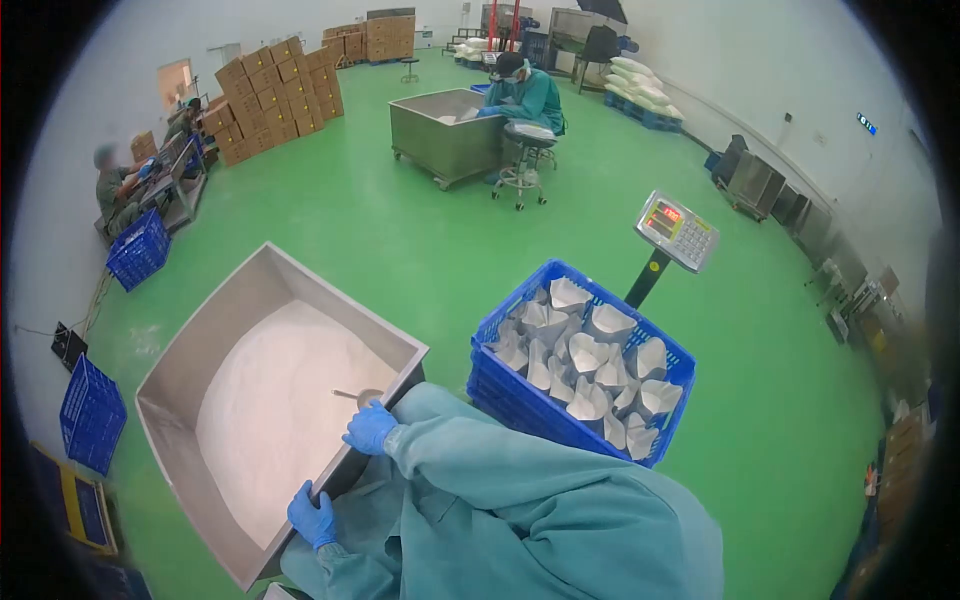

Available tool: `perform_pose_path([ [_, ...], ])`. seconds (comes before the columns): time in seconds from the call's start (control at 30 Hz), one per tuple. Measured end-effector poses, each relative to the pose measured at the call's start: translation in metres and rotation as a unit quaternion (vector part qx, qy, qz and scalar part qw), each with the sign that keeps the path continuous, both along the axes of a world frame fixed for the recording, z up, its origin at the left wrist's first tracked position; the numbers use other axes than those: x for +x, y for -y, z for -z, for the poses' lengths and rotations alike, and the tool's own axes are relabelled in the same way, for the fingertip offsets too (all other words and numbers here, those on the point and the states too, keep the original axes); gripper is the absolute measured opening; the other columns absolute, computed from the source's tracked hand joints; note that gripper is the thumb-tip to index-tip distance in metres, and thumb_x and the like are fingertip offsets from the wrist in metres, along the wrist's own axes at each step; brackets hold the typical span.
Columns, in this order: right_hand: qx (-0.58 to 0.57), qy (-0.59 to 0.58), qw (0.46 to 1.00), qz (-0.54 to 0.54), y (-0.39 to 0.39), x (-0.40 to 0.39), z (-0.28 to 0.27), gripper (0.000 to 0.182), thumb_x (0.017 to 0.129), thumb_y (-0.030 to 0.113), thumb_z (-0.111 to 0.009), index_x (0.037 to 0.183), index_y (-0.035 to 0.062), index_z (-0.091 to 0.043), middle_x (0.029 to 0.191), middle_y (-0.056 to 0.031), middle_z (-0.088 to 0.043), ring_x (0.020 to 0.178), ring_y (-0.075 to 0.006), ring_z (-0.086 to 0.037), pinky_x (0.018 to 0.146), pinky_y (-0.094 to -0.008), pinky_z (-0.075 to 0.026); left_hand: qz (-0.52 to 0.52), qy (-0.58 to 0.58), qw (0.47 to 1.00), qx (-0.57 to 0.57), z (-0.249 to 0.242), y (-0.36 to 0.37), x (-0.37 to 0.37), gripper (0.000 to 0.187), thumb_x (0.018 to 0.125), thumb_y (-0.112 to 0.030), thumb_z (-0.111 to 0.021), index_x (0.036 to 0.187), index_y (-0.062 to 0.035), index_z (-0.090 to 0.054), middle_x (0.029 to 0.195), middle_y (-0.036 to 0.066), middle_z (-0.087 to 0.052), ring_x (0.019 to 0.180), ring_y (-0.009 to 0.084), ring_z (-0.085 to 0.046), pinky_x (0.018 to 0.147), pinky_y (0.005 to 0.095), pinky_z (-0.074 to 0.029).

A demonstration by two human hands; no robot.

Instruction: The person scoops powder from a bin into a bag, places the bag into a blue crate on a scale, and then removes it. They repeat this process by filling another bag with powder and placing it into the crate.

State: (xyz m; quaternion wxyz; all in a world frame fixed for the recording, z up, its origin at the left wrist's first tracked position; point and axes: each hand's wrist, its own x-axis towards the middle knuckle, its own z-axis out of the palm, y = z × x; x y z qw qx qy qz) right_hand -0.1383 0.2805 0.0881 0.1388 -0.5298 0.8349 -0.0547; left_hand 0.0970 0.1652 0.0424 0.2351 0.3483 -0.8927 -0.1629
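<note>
A large metal bin [285,275] of white powder [290,410] is in front of me, lower left in the head view. My left hand [312,515], in a blue glove, is closed over the bin's near rim. Farther up the same rim, my right hand [370,428], also gloved in blue, is curled over the edge. Just beyond its fingers a metal scoop [368,397] lies at the inner wall, its handle pointing left over the powder. Teal sleeves cover both of my arms.
To my right, stacked blue crates [520,395] hold many open silver pouches [590,355]. A scale display [678,230] rises behind them. Farther off, a person [535,100] in teal leans over another metal bin [440,145]. Blue baskets [92,415] line the left; cartons [270,100] are stacked behind.
</note>
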Motion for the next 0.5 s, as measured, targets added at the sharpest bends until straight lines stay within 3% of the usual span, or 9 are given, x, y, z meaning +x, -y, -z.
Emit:
perform_pose_path([
  [0.07,-0.07,-0.029,0.997,0.007,-0.003,0.002,0.004,0.035,0.089,0.035,-0.044,0.088,0.0111,-0.069,0.086,-0.0114,-0.066,0.091,-0.0305,-0.061,0.081,-0.0437,-0.043,-0.007,0.018,1.0,0.007,-0.003,-0.001,-0.001,0.041,0.074,-0.022,-0.068,0.112,-0.0088,-0.063,0.099,0.011,-0.064,0.092,0.0292,-0.058,0.087,0.042,-0.042],
  [0.3,-0.114,-0.023,0.993,-0.023,-0.01,-0.005,0.015,0.036,0.087,0.038,-0.046,0.08,0.0088,-0.066,0.077,-0.0124,-0.065,0.076,-0.0319,-0.061,0.071,-0.0455,-0.043,0.023,-0.026,0.992,0.121,-0.009,-0.002,0.007,0.041,0.074,-0.021,-0.068,0.113,-0.0078,-0.064,0.101,0.012,-0.066,0.095,0.0276,-0.059,0.088,0.0396,-0.042],
  [0.37,-0.151,-0.031,0.987,0.036,-0.008,-0.001,0.02,0.035,0.086,0.037,-0.047,0.077,0.0092,-0.066,0.074,-0.0115,-0.064,0.073,-0.0322,-0.061,0.069,-0.0458,-0.042,0.017,-0.02,0.988,0.154,-0.011,-0.005,0.007,0.041,0.074,-0.021,-0.068,0.113,-0.0076,-0.064,0.101,0.012,-0.066,0.094,0.0277,-0.059,0.088,0.0393,-0.043],
  [0.5,-0.096,0.029,0.992,0.07,0.004,-0.001,0.018,0.035,0.086,0.036,-0.047,0.08,0.0089,-0.067,0.078,-0.0122,-0.066,0.076,-0.0321,-0.063,0.069,-0.0466,-0.045,0.05,-0.001,0.985,0.163,-0.023,-0.012,0.018,0.04,0.076,-0.018,-0.066,0.114,-0.0067,-0.064,0.109,0.013,-0.065,0.098,0.0279,-0.06,0.091,0.0391,-0.043],
])
